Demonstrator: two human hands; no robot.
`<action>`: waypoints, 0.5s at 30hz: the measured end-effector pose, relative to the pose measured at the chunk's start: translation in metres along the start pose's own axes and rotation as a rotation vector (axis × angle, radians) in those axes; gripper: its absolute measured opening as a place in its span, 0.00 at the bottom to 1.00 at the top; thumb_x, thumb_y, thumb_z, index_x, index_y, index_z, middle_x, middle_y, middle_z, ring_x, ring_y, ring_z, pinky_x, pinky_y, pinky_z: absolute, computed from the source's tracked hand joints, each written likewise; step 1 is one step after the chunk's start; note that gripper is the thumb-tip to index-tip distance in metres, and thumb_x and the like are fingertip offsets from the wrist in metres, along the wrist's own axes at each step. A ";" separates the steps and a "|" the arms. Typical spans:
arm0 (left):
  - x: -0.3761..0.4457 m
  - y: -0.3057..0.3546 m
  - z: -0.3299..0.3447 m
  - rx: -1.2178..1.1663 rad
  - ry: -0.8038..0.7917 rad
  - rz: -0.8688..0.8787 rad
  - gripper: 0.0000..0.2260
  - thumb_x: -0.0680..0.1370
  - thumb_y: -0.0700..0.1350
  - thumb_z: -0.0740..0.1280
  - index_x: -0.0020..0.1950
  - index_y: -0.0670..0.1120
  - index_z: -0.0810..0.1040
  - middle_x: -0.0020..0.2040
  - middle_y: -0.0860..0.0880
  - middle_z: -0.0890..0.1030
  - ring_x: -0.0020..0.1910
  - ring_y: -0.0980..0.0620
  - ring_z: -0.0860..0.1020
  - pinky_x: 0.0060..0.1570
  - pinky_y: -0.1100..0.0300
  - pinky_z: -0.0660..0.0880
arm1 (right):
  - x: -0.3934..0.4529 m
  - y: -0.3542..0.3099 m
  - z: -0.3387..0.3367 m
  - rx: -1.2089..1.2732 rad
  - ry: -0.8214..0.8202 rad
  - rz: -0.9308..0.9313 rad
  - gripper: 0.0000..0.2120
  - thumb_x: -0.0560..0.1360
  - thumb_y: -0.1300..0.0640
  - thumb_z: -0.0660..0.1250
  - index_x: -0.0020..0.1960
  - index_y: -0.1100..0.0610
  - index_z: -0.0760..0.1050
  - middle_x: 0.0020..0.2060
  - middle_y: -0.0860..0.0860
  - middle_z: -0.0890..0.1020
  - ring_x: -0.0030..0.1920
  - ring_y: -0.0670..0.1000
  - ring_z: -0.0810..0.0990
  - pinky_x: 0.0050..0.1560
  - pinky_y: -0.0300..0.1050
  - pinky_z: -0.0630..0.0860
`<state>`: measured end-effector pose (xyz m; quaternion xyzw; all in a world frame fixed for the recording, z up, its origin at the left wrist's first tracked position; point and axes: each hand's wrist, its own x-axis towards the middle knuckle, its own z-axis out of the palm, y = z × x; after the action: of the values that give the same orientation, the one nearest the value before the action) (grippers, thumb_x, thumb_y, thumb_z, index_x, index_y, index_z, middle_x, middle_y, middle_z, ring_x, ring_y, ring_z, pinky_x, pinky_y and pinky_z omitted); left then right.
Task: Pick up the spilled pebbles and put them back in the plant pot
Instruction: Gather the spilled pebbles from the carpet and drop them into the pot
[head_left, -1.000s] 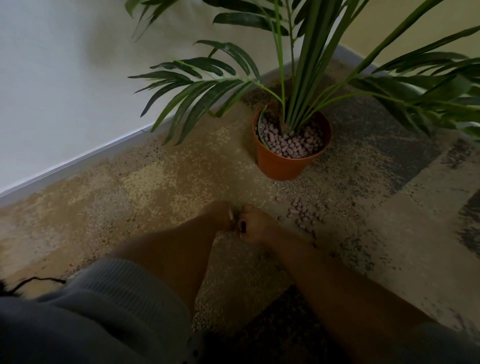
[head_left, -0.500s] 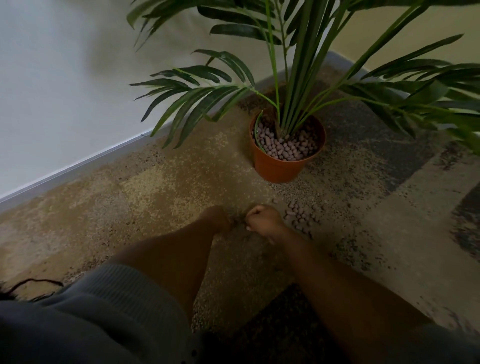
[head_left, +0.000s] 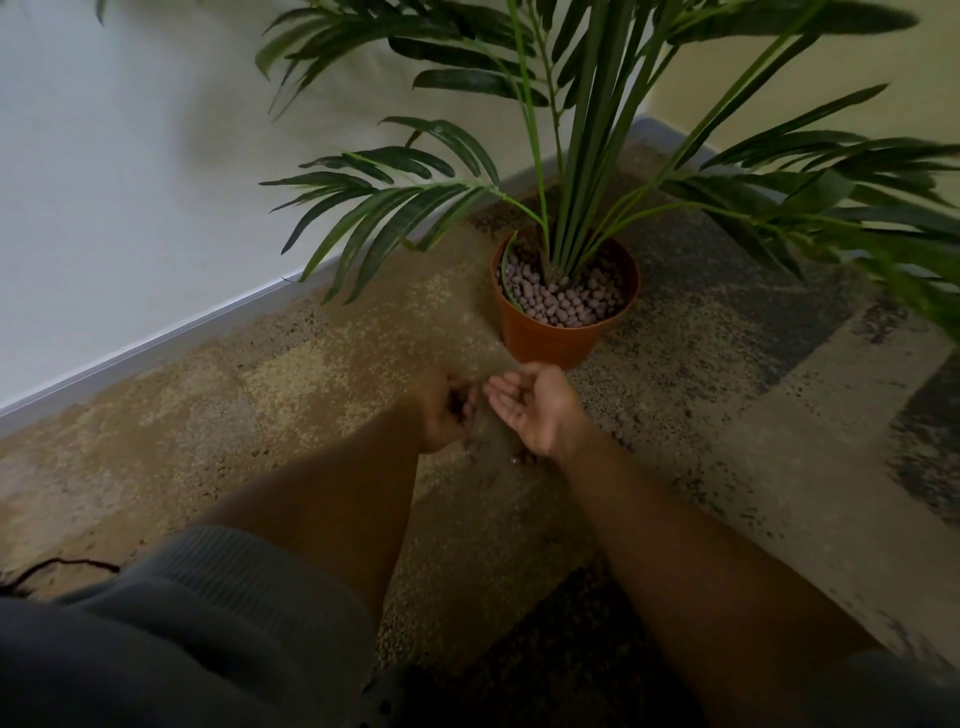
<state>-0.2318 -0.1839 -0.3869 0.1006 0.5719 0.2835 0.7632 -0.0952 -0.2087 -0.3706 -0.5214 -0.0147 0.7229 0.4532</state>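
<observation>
Terracotta-orange plastic plant pot (head_left: 550, 338) stands at the far side of the mottled carpet (head_left: 322, 374), already heaped with pebbles around the palm's (head_left: 582, 156) stems. We hold our right hand (head_left: 535, 410) spread, palm up, just near of it; our left hand (head_left: 447, 410) is curled beside it, and we cannot tell whether it pinches pebbles. A few spilled pebbles (head_left: 519, 458) show on the carpet beneath the right wrist. Our worry: a careless tip over the brimming pot could send pebbles rolling off again, or the low fronds could knock our hands.
</observation>
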 end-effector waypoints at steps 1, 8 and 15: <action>-0.001 0.006 0.008 -0.050 -0.008 0.036 0.12 0.80 0.43 0.54 0.40 0.44 0.72 0.32 0.48 0.73 0.30 0.56 0.70 0.28 0.68 0.67 | -0.003 -0.006 0.005 0.041 -0.013 -0.024 0.16 0.82 0.57 0.54 0.62 0.66 0.73 0.63 0.63 0.77 0.60 0.58 0.78 0.69 0.51 0.71; -0.016 0.055 0.065 -0.322 -0.147 0.248 0.18 0.84 0.45 0.49 0.68 0.40 0.72 0.62 0.42 0.77 0.59 0.50 0.76 0.59 0.60 0.74 | -0.016 -0.059 0.031 0.364 -0.077 -0.250 0.20 0.82 0.55 0.52 0.67 0.67 0.67 0.63 0.63 0.73 0.65 0.60 0.74 0.70 0.53 0.71; -0.046 0.066 0.104 -0.213 -0.263 0.289 0.24 0.84 0.48 0.48 0.73 0.33 0.63 0.72 0.36 0.68 0.72 0.41 0.68 0.68 0.49 0.67 | -0.016 -0.086 0.021 0.561 -0.182 -0.300 0.25 0.81 0.55 0.47 0.74 0.66 0.63 0.69 0.66 0.70 0.68 0.64 0.71 0.72 0.60 0.66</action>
<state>-0.1644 -0.1368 -0.2838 0.1365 0.4138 0.4334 0.7888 -0.0554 -0.1589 -0.3069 -0.3013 0.0680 0.6676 0.6775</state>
